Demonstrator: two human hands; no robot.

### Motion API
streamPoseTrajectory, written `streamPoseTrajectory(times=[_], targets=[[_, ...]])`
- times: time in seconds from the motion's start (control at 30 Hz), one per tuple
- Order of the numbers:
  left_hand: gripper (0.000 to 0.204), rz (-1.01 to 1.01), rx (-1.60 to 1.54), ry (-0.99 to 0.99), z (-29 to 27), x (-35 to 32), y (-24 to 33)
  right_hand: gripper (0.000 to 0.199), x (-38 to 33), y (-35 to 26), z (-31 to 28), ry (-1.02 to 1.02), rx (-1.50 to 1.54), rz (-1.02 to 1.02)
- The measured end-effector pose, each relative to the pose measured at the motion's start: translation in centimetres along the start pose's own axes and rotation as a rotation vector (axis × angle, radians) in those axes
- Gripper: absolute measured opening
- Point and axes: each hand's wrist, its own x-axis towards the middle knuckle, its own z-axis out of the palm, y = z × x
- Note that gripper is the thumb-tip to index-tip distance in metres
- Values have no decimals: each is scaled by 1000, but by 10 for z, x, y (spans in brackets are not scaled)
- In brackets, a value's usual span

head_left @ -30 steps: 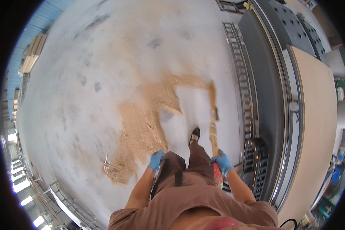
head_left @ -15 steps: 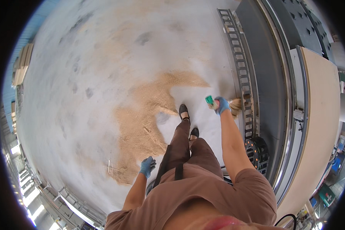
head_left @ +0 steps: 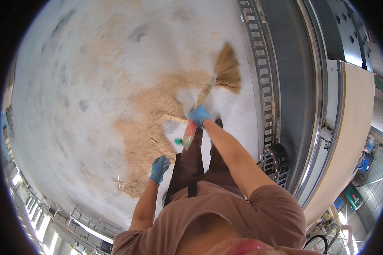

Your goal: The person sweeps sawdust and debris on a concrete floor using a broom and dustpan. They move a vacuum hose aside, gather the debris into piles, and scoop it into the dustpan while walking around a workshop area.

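A short straw broom (head_left: 228,70) stretches ahead of my feet, its bristles fanned out near the cable track on the right. My right hand (head_left: 198,115), in a blue glove, is closed around its handle, whose pink and green end points back toward my legs. To the left, my left hand (head_left: 159,168), also gloved in blue, hangs by my thigh with its fingers curled; whether they hold anything cannot be made out. Light brown sawdust (head_left: 149,112) lies in a curved heap on the pale floor, in front of my feet and to their left.
A black cable track (head_left: 259,55) runs along a long grey machine (head_left: 291,72) on the right, with a coiled cable carrier (head_left: 277,158) near my right side. Beyond it lies a wooden board (head_left: 351,114). Thin sawdust smears the grey floor (head_left: 72,127) on the left.
My right hand has swung left and in front of my legs with the broom. The bristles have come away from the cable track and point forward. My left hand stays low at my side.
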Motion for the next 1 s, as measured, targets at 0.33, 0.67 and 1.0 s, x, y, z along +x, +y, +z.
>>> streamPoseTrajectory(times=[0.33, 0.67, 1.0], targets=[[37, 27, 20, 19, 59, 2, 40, 82, -186, 17, -109, -73, 886, 231], [30, 94, -334, -135, 149, -15, 13, 70, -12, 149, -253, 364, 42, 252], [30, -49, -386, -60, 249, -21, 1, 49, 9, 95, -221, -182, 587, 66]])
